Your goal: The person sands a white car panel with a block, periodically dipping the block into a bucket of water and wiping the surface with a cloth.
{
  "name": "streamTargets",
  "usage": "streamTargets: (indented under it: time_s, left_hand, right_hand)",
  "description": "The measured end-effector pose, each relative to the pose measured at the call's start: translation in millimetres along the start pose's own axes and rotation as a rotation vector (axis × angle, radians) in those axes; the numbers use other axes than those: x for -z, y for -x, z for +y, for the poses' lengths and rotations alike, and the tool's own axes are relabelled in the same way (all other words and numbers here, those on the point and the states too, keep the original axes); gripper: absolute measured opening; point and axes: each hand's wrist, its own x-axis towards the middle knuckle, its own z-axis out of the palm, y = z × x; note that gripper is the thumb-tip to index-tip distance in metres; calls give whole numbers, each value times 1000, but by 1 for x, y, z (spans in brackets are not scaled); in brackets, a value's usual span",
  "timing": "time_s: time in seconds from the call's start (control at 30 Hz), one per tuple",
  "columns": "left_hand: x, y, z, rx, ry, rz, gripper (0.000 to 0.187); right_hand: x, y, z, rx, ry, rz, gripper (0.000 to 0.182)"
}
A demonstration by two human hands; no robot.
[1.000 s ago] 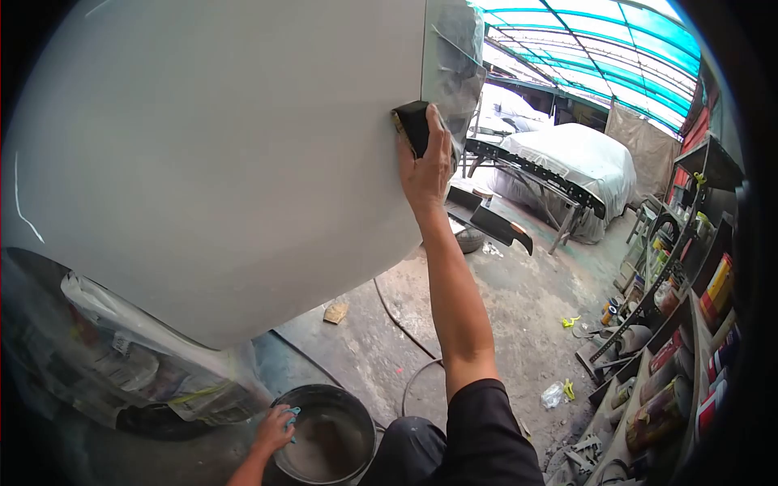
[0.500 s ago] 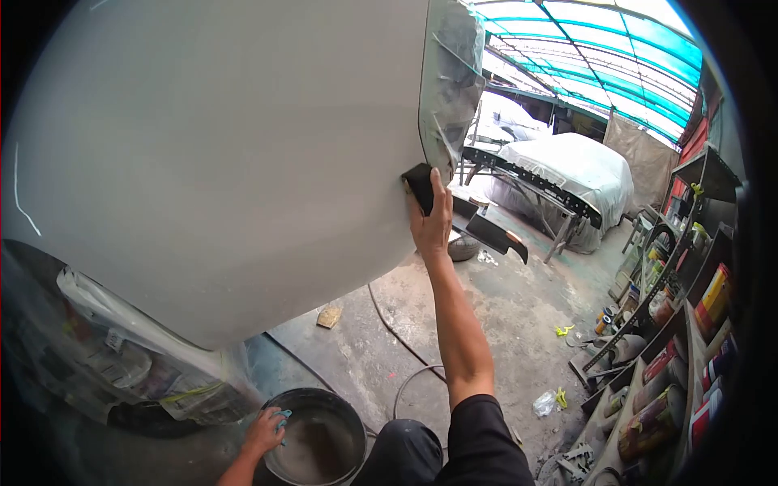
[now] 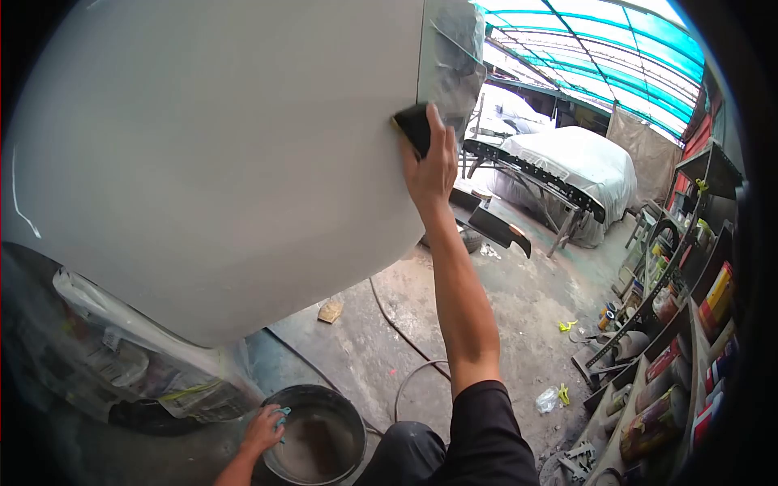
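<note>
A large grey-primed car panel [image 3: 243, 162] fills the upper left. Near its right edge, my right hand [image 3: 436, 166] is closed around a black sanding block [image 3: 414, 130], whose face lies against the panel. Lower down, my left hand [image 3: 261, 431] is closed on a small teal cloth [image 3: 282, 419], mostly hidden by the fingers. That hand rests at the left rim of a black bucket [image 3: 356, 413] holding murky water.
Plastic sheeting [image 3: 121, 356] covers the car below the panel. A hose [image 3: 385, 316] crosses the concrete floor. On the right stands a rack with several cans [image 3: 652, 421]. Farther back are a bumper on a stand [image 3: 535, 178] and a covered car [image 3: 575, 158].
My right hand has slid the sanding block upward along the panel's right edge. My left hand stays at the bucket with the cloth.
</note>
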Motion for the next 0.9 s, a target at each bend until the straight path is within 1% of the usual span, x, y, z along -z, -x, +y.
streamTargets:
  time_s: [0.03,0.1,0.13,0.2,0.23,0.33,0.4,0.43,0.47,0.5,0.53,0.57,0.6,0.63,0.67,0.7,0.77,0.87,0.9]
  left_hand:
    - [0,1,3,20,-6,-12,33]
    - [-7,6,-2,-22,-6,9,33]
    - [-7,1,-5,-53,-9,33,33]
    - [-5,0,-3,-55,-15,21,33]
    - [-3,0,-1,-55,-19,16,33]
    - [-2,0,-2,-114,-40,33,33]
    - [1,0,2,-76,-56,8,33]
    - [0,0,4,-55,-61,-5,33]
    - [-2,1,4,-71,-59,5,33]
    - [-3,2,1,-88,-61,12,33]
    - [-3,1,-1,-111,-64,21,33]
    - [-1,0,2,-93,-52,4,33]
    - [3,2,7,-75,-43,-13,33]
    - [6,1,9,-55,-34,-23,34]
    - [6,-2,9,-64,-35,-10,34]
    - [6,0,7,-67,-35,-4,34]
    - [4,2,6,-61,-14,9,34]
    - [4,0,5,-63,14,17,34]
    - [3,0,5,-68,11,19,34]
  right_hand:
    - [0,6,6,26,-14,-7,81]
    - [8,20,20,81,-38,-31,81]
    - [20,44,30,13,-41,-125,74]
    - [22,103,71,-108,-101,-102,77]
    - [23,116,83,-170,-132,-90,78]
    - [26,118,64,-323,-103,-95,70]
    - [17,123,37,-367,-78,-76,70]
    - [8,126,11,-336,-94,-74,72]
    - [-2,128,-16,-153,-52,7,79]
    - [-4,132,-44,-9,-8,-15,84]
    - [4,134,-65,3,-43,-72,86]
    - [11,136,-75,16,-77,-126,87]
    - [2,140,-53,-16,-1,-47,84]
    - [3,144,-29,-266,-81,-92,74]
    - [1,139,-4,-290,-15,44,71]
    - [5,130,4,-490,-46,34,73]
    - [0,108,5,-659,-8,124,73]
    - [3,121,-42,-603,-4,48,70]
    - [4,136,-55,-474,-28,11,69]
